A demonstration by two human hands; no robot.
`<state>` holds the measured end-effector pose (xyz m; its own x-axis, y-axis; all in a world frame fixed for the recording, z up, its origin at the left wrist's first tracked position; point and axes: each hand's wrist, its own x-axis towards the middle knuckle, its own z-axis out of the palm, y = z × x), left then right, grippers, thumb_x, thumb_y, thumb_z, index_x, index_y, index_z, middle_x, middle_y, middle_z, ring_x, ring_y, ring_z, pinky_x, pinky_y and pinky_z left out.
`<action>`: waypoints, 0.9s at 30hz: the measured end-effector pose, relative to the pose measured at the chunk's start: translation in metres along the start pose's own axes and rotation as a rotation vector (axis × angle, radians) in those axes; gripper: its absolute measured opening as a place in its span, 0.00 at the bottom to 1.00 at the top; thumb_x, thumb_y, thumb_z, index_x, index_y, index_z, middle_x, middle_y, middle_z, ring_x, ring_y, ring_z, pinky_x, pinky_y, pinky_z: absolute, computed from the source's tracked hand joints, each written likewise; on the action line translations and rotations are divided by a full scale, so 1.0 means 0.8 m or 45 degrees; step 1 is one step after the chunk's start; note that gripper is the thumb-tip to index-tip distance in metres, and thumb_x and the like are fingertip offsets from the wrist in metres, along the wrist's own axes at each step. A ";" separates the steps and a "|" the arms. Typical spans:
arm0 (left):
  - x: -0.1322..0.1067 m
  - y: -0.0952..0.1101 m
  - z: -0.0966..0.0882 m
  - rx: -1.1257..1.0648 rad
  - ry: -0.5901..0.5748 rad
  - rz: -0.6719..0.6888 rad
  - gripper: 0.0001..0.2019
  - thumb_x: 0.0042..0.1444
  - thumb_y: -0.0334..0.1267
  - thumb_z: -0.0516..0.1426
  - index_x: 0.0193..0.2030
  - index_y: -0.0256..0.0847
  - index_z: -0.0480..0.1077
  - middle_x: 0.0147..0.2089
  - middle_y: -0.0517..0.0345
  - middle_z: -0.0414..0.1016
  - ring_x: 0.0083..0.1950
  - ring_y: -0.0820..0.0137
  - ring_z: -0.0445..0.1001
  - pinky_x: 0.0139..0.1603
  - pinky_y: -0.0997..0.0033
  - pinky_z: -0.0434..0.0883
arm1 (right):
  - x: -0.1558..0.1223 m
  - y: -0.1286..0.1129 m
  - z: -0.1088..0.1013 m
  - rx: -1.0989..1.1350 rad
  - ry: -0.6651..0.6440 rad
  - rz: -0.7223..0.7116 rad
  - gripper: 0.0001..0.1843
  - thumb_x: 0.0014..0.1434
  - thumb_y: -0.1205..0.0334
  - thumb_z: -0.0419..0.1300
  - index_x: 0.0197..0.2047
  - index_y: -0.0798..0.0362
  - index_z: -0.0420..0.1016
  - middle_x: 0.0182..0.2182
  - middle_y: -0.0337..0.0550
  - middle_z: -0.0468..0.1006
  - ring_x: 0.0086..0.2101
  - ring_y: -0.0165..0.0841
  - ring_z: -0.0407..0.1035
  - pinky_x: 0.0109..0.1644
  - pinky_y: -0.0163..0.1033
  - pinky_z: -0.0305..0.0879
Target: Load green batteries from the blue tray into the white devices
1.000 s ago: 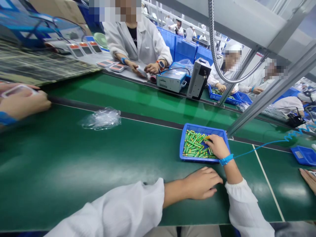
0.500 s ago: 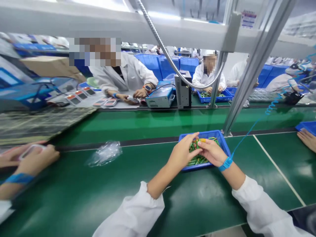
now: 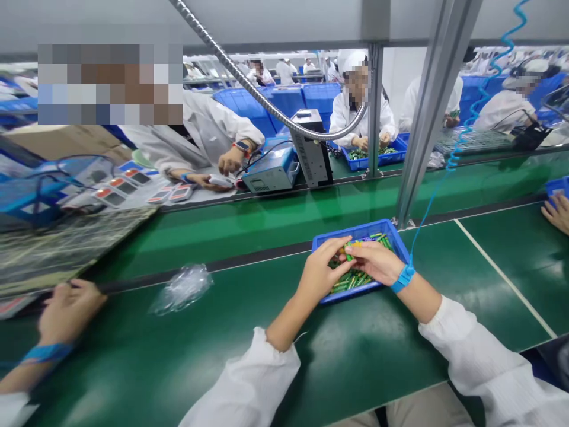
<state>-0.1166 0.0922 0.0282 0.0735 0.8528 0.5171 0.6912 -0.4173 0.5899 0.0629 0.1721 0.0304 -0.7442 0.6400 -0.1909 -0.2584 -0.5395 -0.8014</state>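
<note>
Both my hands meet over a blue plastic tray (image 3: 352, 294) full of slim green sticks (image 3: 354, 280) that look like small batteries. Curled at the tray's left side, my left hand (image 3: 317, 270) has its thumb and fingertips closed around green battery-like pieces, partly hidden by the fingers. My right hand (image 3: 376, 261), with a blue wrist strap (image 3: 403, 277), pinches a green and yellow battery-like piece (image 3: 349, 251) between thumb and fingers, close to the left fingertips. How many pieces lie in the hands I cannot tell.
Crumpled clear plastic bag (image 3: 184, 289) lies left on the green bench. A co-worker's hand (image 3: 71, 311) is at far left, another (image 3: 556, 212) at far right. A metal post (image 3: 429, 118) stands behind the tray; a coiled blue cord (image 3: 462, 139) runs to my wrist strap.
The view has shifted, so the tray and my hands appear slightly further left. My fingers have turned the held pieces a little. The left co-worker's hand has moved off a white-framed item.
</note>
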 end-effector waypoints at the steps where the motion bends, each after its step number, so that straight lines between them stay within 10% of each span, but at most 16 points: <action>1: 0.000 0.001 0.000 -0.005 0.006 -0.005 0.23 0.71 0.43 0.66 0.70 0.47 0.74 0.61 0.49 0.82 0.56 0.59 0.83 0.61 0.55 0.81 | 0.000 0.000 0.000 0.006 -0.002 0.016 0.24 0.46 0.47 0.86 0.38 0.55 0.88 0.38 0.46 0.88 0.41 0.34 0.80 0.49 0.38 0.74; 27: 0.000 0.004 -0.005 -0.090 -0.008 -0.018 0.22 0.68 0.43 0.69 0.67 0.44 0.77 0.61 0.49 0.84 0.60 0.57 0.83 0.62 0.59 0.79 | -0.004 -0.003 0.000 0.069 -0.052 0.086 0.24 0.49 0.48 0.85 0.41 0.56 0.89 0.39 0.50 0.91 0.38 0.35 0.83 0.49 0.40 0.78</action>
<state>-0.1177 0.0898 0.0326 0.0683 0.8606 0.5047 0.6400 -0.4259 0.6396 0.0658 0.1717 0.0331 -0.7855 0.5787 -0.2193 -0.2389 -0.6104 -0.7552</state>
